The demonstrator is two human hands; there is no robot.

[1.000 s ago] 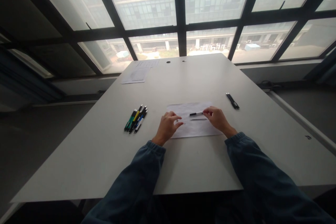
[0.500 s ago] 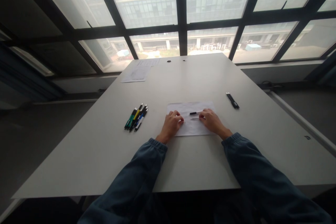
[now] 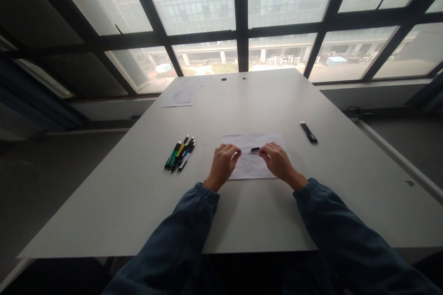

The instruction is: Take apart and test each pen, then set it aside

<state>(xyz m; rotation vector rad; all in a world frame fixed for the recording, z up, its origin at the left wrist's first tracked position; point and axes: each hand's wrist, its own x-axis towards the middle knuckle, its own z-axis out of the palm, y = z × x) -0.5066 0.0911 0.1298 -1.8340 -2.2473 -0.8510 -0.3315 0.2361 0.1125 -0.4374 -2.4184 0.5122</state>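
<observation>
Thin Rod at the Fingertips: Handling and Grip Points

Reference: 12 o'clock faces the windows; directions are taken from the centre of the white sheet (image 3: 251,170) on the table (image 3: 138,212).

Position: The thin rod (image 3: 253,153), apparently a pen refill, lies near the centre, roughly along the 9-to-3 line. A black pen part (image 3: 255,149) sits just on its 12 o'clock side, partly screened by fingers.

Hands: The right hand (image 3: 278,161), at 3 o'clock, pinches the rod's near end between thumb and finger. The left hand (image 3: 223,161), at 9 o'clock, has thumb and finger drawn together beside the opposite end; whether anything is between them cannot be told.

Handling: Expect a very light, fairly stiff, smooth rod, prone to rolling and liable to bend under side load. Grip close to an end with light fingertip pressure; keep any pull in line with its length.

Surroundings: a cluster of pens (image 3: 180,154) at 9 o'clock; black pens (image 3: 308,132) at 2 o'clock.
</observation>
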